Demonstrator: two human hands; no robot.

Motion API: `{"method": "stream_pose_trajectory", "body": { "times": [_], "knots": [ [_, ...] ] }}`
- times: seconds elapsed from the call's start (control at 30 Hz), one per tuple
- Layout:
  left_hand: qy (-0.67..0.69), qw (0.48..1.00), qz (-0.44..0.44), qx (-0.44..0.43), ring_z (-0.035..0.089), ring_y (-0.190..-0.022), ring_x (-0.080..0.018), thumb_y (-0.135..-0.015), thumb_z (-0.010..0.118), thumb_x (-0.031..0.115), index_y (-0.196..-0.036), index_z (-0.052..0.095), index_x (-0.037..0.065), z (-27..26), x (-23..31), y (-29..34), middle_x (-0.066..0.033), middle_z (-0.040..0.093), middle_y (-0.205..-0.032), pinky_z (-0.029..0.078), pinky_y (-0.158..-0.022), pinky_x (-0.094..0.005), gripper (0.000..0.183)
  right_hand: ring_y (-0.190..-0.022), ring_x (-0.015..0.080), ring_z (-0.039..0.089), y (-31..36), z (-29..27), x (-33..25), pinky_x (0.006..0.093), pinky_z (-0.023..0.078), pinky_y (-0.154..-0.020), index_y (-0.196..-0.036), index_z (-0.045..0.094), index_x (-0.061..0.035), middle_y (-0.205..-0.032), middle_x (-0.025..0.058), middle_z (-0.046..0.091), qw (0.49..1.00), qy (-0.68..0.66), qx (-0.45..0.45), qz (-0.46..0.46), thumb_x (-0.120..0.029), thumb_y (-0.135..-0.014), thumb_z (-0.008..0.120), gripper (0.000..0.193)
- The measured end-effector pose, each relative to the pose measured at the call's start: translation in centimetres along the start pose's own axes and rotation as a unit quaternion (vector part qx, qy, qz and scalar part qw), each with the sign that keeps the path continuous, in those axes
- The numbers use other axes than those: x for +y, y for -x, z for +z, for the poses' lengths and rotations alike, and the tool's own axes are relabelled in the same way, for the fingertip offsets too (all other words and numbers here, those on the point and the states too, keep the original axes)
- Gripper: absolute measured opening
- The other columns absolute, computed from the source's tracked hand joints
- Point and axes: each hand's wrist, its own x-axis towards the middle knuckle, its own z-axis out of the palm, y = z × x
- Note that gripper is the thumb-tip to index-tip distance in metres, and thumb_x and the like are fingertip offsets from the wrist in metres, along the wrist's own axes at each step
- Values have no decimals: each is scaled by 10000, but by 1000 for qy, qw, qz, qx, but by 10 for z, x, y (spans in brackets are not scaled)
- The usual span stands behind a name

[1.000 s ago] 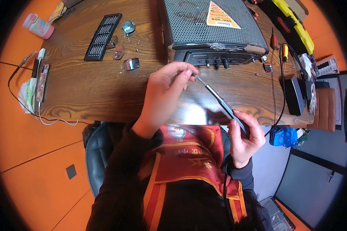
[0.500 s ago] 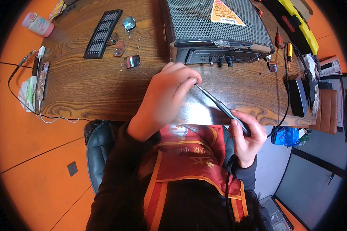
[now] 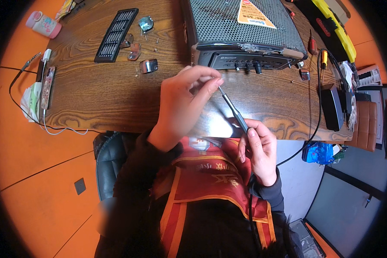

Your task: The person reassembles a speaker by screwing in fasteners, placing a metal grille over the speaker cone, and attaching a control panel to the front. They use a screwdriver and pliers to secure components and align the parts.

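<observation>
A slim grey precision screwdriver (image 3: pixel 235 112) slants over the front part of the wooden table, its tip pointing up and left. Fingers and thumb of my right hand (image 3: pixel 261 148) are closed round its handle. At the other end, my left hand (image 3: pixel 182 101) pinches the screwdriver's tip between thumb and forefinger. Whether a small screw or loose bit is also in that pinch is hidden by the fingertips. Just beyond both hands stands a black amplifier or speaker box (image 3: pixel 245 34) with a perforated metal grille, a front panel and several knobs.
On the left lie a black bit case (image 3: pixel 116 36), a clear tape-measure-like piece (image 3: pixel 146 23), a shiny block (image 3: pixel 148 66) and loose screws. To the right are a yellow-handled screwdriver (image 3: pixel 324 59), a black adapter (image 3: pixel 331 107) with cable, and a yellow-black toolbox (image 3: pixel 333 32).
My right hand has moved left and slightly up, so the screwdriver stands steeper. My left fingertips have risen a little, still pinching at the tip.
</observation>
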Motion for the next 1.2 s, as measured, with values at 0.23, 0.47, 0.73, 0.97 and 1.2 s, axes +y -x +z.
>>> {"method": "stream_pose_trajectory", "body": {
  "times": [0.23,0.47,0.73,0.97,1.2],
  "knots": [
    [-332,893,278,120,402,-1152,-259,-746,758,200,-1220,533,179,-23,2,-29,-83,474,-1250,342,-973,-364,525,-497,81,472,-2,5,2,189,374,-476,-1168,457,37,-612,46,526,997,-70,-10,-21,-144,-982,401,266],
    [-297,918,251,-73,254,-1319,-442,-648,776,114,-1202,523,75,-32,2,-64,-193,388,-1366,248,-1072,-500,610,-485,106,512,-6,12,-9,191,398,-479,-1189,372,3,-652,93,588,997,-64,-31,1,-151,-984,385,256],
    [-246,905,346,-23,350,-1260,-439,-597,764,44,-1141,567,53,-29,-13,-69,-208,465,-1278,242,-1075,-518,579,-378,80,440,-15,25,-14,179,339,-381,-1169,373,-9,-522,41,521,999,-30,-21,26,-79,-970,377,211],
    [-220,902,372,-9,419,-1206,-416,-588,716,11,-1119,577,35,-27,-13,-69,-209,505,-1223,235,-1080,-524,549,-341,69,394,-17,31,-14,175,299,-338,-1151,386,1,-493,30,485,1000,-25,2,15,-84,-966,377,204],
    [-252,896,365,-18,405,-1221,-415,-600,690,6,-1119,574,31,-27,-11,-68,-206,499,-1233,222,-1088,-523,533,-310,87,366,-19,32,-10,182,283,-311,-1162,395,16,-488,55,478,1000,-9,3,-11,-118,-964,393,239]
  ]
}}
